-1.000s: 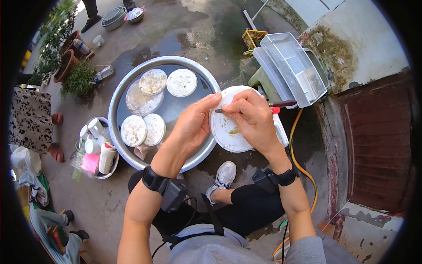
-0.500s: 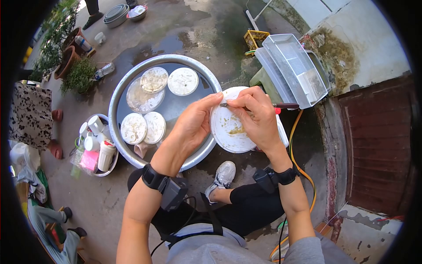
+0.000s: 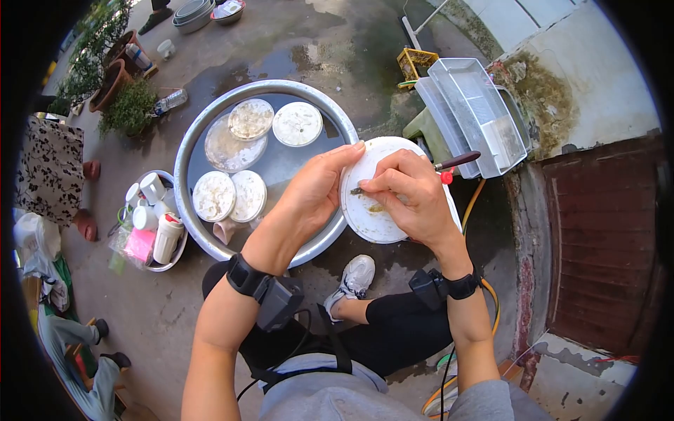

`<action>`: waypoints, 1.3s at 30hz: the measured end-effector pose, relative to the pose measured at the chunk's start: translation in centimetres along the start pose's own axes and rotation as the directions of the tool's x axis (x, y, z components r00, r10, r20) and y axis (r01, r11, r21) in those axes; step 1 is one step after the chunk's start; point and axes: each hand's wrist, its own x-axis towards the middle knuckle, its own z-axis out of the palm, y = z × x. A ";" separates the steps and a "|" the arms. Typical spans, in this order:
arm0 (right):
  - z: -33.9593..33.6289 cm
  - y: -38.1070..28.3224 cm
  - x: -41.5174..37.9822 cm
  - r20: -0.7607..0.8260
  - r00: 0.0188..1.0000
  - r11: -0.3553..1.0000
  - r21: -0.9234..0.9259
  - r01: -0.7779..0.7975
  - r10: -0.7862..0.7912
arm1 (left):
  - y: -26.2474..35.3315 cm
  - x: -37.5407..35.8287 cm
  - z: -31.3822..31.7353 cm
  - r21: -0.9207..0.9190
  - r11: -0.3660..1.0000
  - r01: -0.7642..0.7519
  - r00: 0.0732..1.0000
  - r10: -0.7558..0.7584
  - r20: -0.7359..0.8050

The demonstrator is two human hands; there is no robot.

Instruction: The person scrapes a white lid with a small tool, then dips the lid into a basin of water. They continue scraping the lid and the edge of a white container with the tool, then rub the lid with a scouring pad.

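Observation:
A round white lid [image 3: 372, 223] with brownish-yellow residue is tilted over the right rim of a wide metal basin [image 3: 184, 203]. My left hand [image 3: 316, 184] grips the lid's left edge, thumb along the rim. My right hand [image 3: 411, 196] is closed over the lid, its fingers pinched round a tool with a dark handle [image 3: 460, 160]; the tool's tip touches a dark patch of residue. In the basin's water lie several round stained discs, one [image 3: 298, 124] at the upper right and another [image 3: 214, 196] at the lower left.
A bowl with mugs and a white bottle [image 3: 167, 238] stands left of the basin. Clear plastic bins [image 3: 477, 112], a yellow crate [image 3: 415, 62] and an orange hose [image 3: 473, 203] are at the right. Other people's legs [image 3: 98, 365] show at the left. Potted plants [image 3: 128, 109] stand upper left.
My right hand has moved down the lid, and the tool's tip has gone from near the upper rim to the residue lower down. More of the dark handle shows.

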 end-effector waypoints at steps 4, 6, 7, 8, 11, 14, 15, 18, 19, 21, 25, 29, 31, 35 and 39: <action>0.0 0.2 0.2 -0.130 0.991 0.993 -0.111 -0.043 0.028 | 0.4 -0.3 0.7 0.015 1.000 -0.005 0.999 0.006 -0.050; 0.1 0.3 0.0 -0.038 0.999 1.000 -0.003 0.003 -0.003 | 0.3 -0.4 0.4 0.022 1.000 -0.019 0.999 0.020 -0.046; 0.1 0.1 0.0 -0.038 0.999 1.000 -0.003 0.002 -0.002 | 0.3 -0.4 0.4 0.028 0.999 -0.031 0.999 0.032 -0.040; 0.0 -0.2 0.1 -0.025 1.000 1.000 -0.025 0.008 -0.009 | 0.3 -0.5 0.4 0.028 0.999 -0.030 0.999 0.031 -0.040; -0.2 0.0 0.1 -0.067 0.998 0.995 -0.091 -0.026 0.020 | 0.5 -0.5 0.5 0.029 0.999 -0.036 0.998 0.037 -0.047; -0.3 0.0 0.1 -0.110 0.993 0.988 -0.145 -0.052 0.036 | 0.4 -0.2 0.2 0.025 0.999 -0.029 0.997 0.031 -0.067; -0.2 -0.1 0.0 -0.062 0.998 0.995 -0.097 -0.022 0.016 | 0.4 -0.3 0.2 0.030 0.999 -0.036 0.997 0.038 -0.067; -0.2 0.0 0.1 -0.029 0.999 0.998 -0.058 0.022 -0.024 | 0.6 -0.5 0.7 0.042 0.997 -0.057 0.994 0.060 -0.089; -0.3 0.2 0.0 -0.085 0.996 0.994 -0.107 -0.029 0.020 | 0.7 -0.6 0.8 0.050 0.996 -0.074 0.990 0.080 -0.113; -0.4 0.1 0.1 -0.137 0.989 0.985 -0.161 -0.067 0.045 | 0.4 -0.2 0.1 0.061 0.996 -0.060 0.994 0.065 -0.087; 0.1 -0.6 0.2 -0.027 0.999 0.998 -0.056 0.027 -0.028 | 0.4 -0.2 0.0 0.066 0.996 -0.053 0.997 0.057 -0.058; -0.2 0.0 0.1 -0.167 0.984 0.982 -0.165 -0.095 0.068 | 0.5 -0.3 0.4 0.039 0.998 -0.047 0.994 0.051 -0.097; 0.2 0.1 0.1 -0.127 0.991 0.992 -0.120 -0.047 0.032 | 0.3 -0.1 0.2 0.048 0.998 -0.044 0.995 0.048 -0.091; 0.2 0.2 -0.1 -0.066 0.998 0.997 -0.082 0.010 -0.016 | 0.6 -0.5 0.5 0.066 0.997 -0.050 0.994 0.056 -0.093; -0.1 0.0 0.0 -0.130 0.991 0.986 -0.155 -0.066 0.046 | 0.6 -0.3 0.4 0.056 0.996 -0.068 0.991 0.074 -0.115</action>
